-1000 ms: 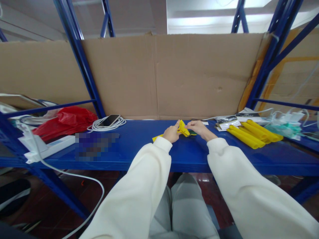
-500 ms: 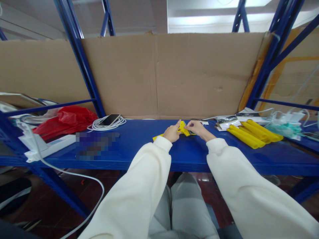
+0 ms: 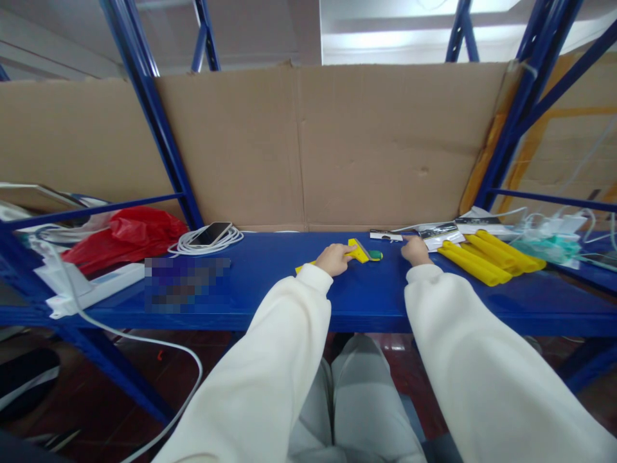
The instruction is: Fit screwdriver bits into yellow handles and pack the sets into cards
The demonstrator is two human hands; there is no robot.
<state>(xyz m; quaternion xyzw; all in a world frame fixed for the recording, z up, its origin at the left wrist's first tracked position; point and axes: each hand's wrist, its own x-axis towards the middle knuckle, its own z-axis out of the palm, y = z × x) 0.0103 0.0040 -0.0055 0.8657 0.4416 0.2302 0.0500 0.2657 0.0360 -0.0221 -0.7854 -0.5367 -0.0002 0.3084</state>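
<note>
My left hand (image 3: 332, 259) is closed around the handle of a yellow scraper (image 3: 358, 251) that lies over the blue shelf. The scraper's flared yellow head points right and has a green piece (image 3: 375, 255) along its end. Part of the handle shows behind my wrist. My right hand (image 3: 416, 251) is apart from the scraper, with its fingers curled beside a small black-and-white packet (image 3: 385, 236) and a silvery white packet (image 3: 439, 236). What those fingers hold, if anything, is too small to make out.
Several yellow handle-like tubes (image 3: 475, 262) lie on the right of the blue shelf (image 3: 274, 283). A phone (image 3: 212, 233) rests on a coiled white cable at left, near a red plastic bag (image 3: 132, 235) and a white power strip (image 3: 113, 281). Cardboard (image 3: 303, 148) stands behind.
My right hand has left the scraper's head and moved right to the packets. The green piece on the scraper now shows. My left hand keeps its hold.
</note>
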